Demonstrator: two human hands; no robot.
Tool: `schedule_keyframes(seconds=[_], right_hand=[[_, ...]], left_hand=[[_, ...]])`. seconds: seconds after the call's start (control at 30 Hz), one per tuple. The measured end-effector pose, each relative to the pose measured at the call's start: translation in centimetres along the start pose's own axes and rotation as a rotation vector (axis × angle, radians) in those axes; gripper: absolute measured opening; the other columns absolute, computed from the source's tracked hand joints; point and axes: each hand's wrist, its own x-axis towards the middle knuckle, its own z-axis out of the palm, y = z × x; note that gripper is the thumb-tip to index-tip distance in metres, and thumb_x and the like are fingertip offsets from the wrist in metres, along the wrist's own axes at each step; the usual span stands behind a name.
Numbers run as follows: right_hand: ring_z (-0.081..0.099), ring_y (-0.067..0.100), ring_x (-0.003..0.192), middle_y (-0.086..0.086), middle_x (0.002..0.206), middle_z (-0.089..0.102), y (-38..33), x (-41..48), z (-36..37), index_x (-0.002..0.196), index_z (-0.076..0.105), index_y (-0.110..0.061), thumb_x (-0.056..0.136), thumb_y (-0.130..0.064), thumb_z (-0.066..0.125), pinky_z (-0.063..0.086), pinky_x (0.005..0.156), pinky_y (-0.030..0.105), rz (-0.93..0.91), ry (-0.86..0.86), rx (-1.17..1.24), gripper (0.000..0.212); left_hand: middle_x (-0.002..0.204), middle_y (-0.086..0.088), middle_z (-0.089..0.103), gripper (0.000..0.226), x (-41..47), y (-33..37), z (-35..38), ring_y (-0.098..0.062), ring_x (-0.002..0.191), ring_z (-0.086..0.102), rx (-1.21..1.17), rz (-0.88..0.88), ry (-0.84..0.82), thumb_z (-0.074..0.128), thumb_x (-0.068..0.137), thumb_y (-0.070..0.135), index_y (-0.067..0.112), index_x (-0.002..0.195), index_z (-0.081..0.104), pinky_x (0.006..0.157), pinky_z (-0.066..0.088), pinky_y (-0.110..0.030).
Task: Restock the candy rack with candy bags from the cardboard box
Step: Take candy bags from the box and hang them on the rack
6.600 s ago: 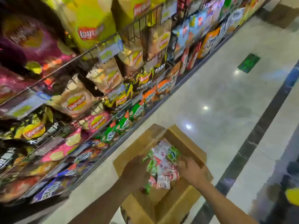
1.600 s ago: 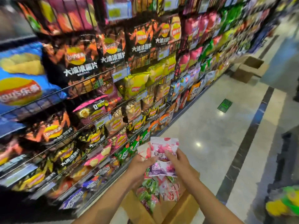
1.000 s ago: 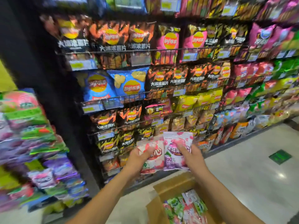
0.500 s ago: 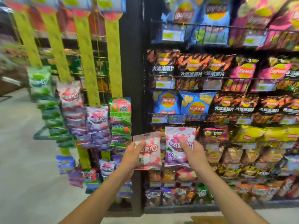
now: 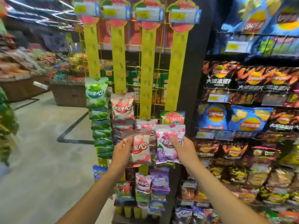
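The candy rack [image 5: 147, 88] stands straight ahead: several yellow hanging strips on a wire grid, with candy bags clipped in columns, green ones [image 5: 97, 94] on the left strip. My left hand [image 5: 121, 151] grips a pink-and-white candy bag [image 5: 141, 147]. My right hand [image 5: 182, 147] grips a purple-and-pink candy bag [image 5: 168, 143]. I hold both bags upright, side by side, just in front of the rack's middle strips. The cardboard box is out of view.
A tall shelf of chip bags [image 5: 249, 123] fills the right, divided from the rack by a dark post [image 5: 194, 78]. Open floor [image 5: 40, 151] lies to the left, with wooden display bins [image 5: 68, 94] beyond it. Blurred green goods [image 5: 6, 120] hang at the left edge.
My view has swung left from the box and chip shelves, bringing the candy rack to the centre and closer. Both hands carried a bag each from the box up to the rack.
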Motion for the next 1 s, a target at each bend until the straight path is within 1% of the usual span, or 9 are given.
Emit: schedule_keyframes(seconds=[0.03,0.13,0.23,0.4,0.5,0.63,0.77,0.93,1.0], right_hand=[[0.063,0.008,0.113,-0.007,0.124,0.068,-0.4,0.3,1.1,0.130,0.062,-0.018,0.092,-0.055,0.064,0.049,0.095,0.030,0.005,-0.004,0.006,0.053],[0.060,0.006,0.105,-0.004,0.122,0.064,-1.4,1.1,4.1,0.128,0.058,-0.019,0.096,-0.050,0.063,0.042,0.092,0.029,0.030,-0.009,0.007,0.045],[0.051,0.021,0.134,0.003,0.146,0.054,-2.1,2.3,6.4,0.151,0.043,-0.008,0.094,-0.059,0.060,0.038,0.102,0.030,0.040,0.014,-0.019,0.078],[0.055,0.023,0.124,0.010,0.140,0.058,-5.1,4.7,8.5,0.145,0.049,-0.008,0.101,-0.049,0.056,0.043,0.098,0.036,0.050,0.031,-0.038,0.061],[0.062,0.029,0.113,0.016,0.124,0.064,-7.1,6.4,9.1,0.148,0.043,-0.001,0.101,-0.051,0.055,0.046,0.091,0.037,0.043,0.067,-0.027,0.071],[0.054,0.031,0.129,0.016,0.148,0.052,-8.5,8.0,9.4,0.154,0.034,0.000,0.101,-0.051,0.055,0.043,0.105,0.045,0.066,0.098,0.009,0.077],[0.058,0.026,0.121,0.013,0.129,0.063,-8.1,8.4,9.7,0.147,0.045,-0.001,0.102,-0.047,0.056,0.046,0.098,0.044,0.088,0.088,0.009,0.065],[0.052,0.035,0.133,0.025,0.146,0.052,-6.9,8.1,10.3,0.159,0.025,-0.002,0.103,-0.047,0.054,0.041,0.108,0.047,0.114,0.085,0.007,0.078],[0.056,0.035,0.127,0.025,0.136,0.059,-6.2,7.8,10.6,0.159,0.024,0.000,0.103,-0.048,0.054,0.042,0.108,0.048,0.133,0.096,-0.022,0.080]], left_hand=[[0.087,-0.009,0.081,0.039,0.6,0.1,-1.0,-0.029,0.083,0.080,-0.024,-0.008,0.020,0.054,0.106,0.043,0.014,0.095,0.077,0.078,0.063,-0.043],[0.082,-0.012,0.081,0.046,2.1,0.1,-3.6,-0.032,0.080,0.079,-0.021,-0.008,0.043,0.053,0.106,0.046,0.010,0.090,0.078,0.074,0.063,-0.041],[0.086,-0.013,0.081,0.049,3.3,-0.3,-5.8,-0.033,0.083,0.080,-0.026,-0.017,0.040,0.052,0.105,0.049,0.009,0.095,0.079,0.084,0.063,-0.050],[0.088,-0.017,0.080,0.051,4.8,-0.6,-8.2,-0.037,0.085,0.079,-0.038,-0.030,0.043,0.054,0.104,0.050,0.006,0.098,0.080,0.089,0.061,-0.060],[0.088,-0.016,0.080,0.051,5.1,-0.4,-9.0,-0.037,0.086,0.079,-0.042,-0.031,0.032,0.053,0.105,0.049,0.007,0.095,0.080,0.089,0.061,-0.059],[0.087,-0.016,0.080,0.050,5.2,-0.3,-9.8,-0.035,0.083,0.079,-0.065,-0.040,0.007,0.052,0.106,0.049,0.007,0.096,0.077,0.082,0.063,-0.049],[0.086,-0.016,0.080,0.050,5.6,-0.4,-10.3,-0.034,0.081,0.079,-0.077,-0.041,0.006,0.052,0.105,0.049,0.006,0.097,0.076,0.072,0.061,-0.038],[0.087,-0.016,0.080,0.049,5.6,-0.7,-10.3,-0.035,0.081,0.079,-0.084,-0.042,-0.003,0.053,0.105,0.048,0.006,0.098,0.077,0.078,0.063,-0.043],[0.087,-0.016,0.080,0.049,5.6,-0.8,-10.2,-0.035,0.081,0.079,-0.085,-0.044,-0.003,0.053,0.105,0.048,0.007,0.097,0.078,0.083,0.063,-0.048]])
